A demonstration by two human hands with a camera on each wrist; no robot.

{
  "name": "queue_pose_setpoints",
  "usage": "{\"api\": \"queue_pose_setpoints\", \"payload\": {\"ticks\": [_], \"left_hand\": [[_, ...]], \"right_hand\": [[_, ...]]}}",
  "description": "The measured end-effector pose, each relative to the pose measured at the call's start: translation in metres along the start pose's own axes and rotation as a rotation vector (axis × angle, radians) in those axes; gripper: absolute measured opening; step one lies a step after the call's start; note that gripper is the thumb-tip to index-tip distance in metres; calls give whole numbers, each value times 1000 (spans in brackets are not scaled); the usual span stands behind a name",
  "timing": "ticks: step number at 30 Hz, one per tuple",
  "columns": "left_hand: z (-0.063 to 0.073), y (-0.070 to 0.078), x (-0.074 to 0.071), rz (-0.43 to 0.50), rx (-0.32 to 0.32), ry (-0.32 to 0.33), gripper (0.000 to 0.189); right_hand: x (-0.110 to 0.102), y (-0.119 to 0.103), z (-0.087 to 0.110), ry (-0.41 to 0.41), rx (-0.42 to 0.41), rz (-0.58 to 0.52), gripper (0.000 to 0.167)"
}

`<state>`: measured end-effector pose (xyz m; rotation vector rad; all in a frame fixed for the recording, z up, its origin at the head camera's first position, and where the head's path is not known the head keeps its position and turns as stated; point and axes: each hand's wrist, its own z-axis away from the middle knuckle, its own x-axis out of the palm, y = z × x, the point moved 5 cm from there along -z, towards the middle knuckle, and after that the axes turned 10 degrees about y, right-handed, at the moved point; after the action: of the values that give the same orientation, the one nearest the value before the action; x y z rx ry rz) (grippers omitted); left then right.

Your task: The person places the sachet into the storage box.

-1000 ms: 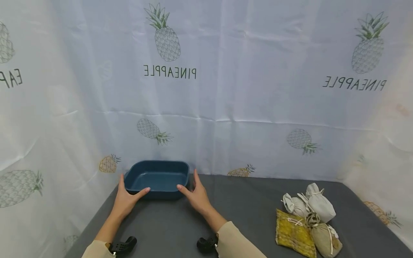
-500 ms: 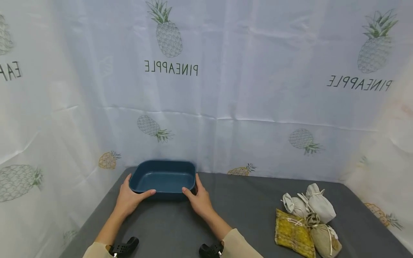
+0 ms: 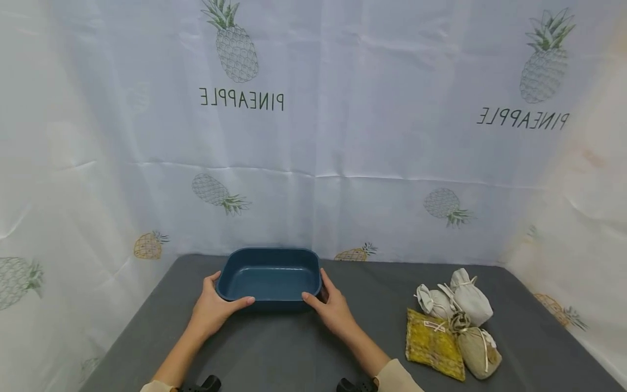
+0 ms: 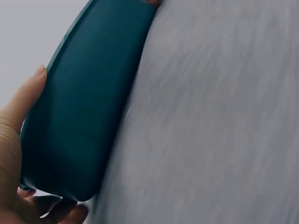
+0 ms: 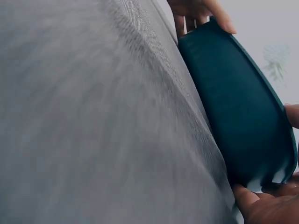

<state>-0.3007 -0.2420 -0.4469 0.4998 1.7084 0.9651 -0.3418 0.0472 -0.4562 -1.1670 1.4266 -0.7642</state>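
A deep blue rectangular dish (image 3: 268,280) with rounded corners is gripped from both ends near the back of the grey table. My left hand (image 3: 211,310) holds its left end, thumb over the near rim and fingers round the side. At the other end my right hand (image 3: 335,310) grips likewise, thumb at the near rim. In the left wrist view the dish's outer wall (image 4: 88,98) fills the space beside the thumb, with fingertips curled under the corner. Both hands show at the dish (image 5: 243,107) in the right wrist view. Nothing lies inside the dish.
On the right of the grey table (image 3: 274,354) sit a yellow patterned pouch (image 3: 433,343), two pale drawstring bags (image 3: 471,299) and a tan drawstring bag (image 3: 480,354), bunched together. A pineapple-print curtain (image 3: 313,136) hangs behind and along both sides.
Both hands have closed in on the dish and moved it to the right along the back of the table. The head view has shifted slightly. The bags and pouch stay in place on the table.
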Motion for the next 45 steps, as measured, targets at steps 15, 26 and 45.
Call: {"api": "queue_pose_setpoints", "payload": {"ticks": [15, 26, 45], "left_hand": [[16, 38, 65, 179, 116, -67, 127], [24, 50, 95, 335, 119, -85, 124], [23, 48, 94, 301, 106, -107, 125]], "right_hand": [[-72, 22, 25, 81, 97, 22, 87], [-123, 5, 54, 250, -167, 357, 82], [-263, 34, 123, 326, -627, 644, 87]]}}
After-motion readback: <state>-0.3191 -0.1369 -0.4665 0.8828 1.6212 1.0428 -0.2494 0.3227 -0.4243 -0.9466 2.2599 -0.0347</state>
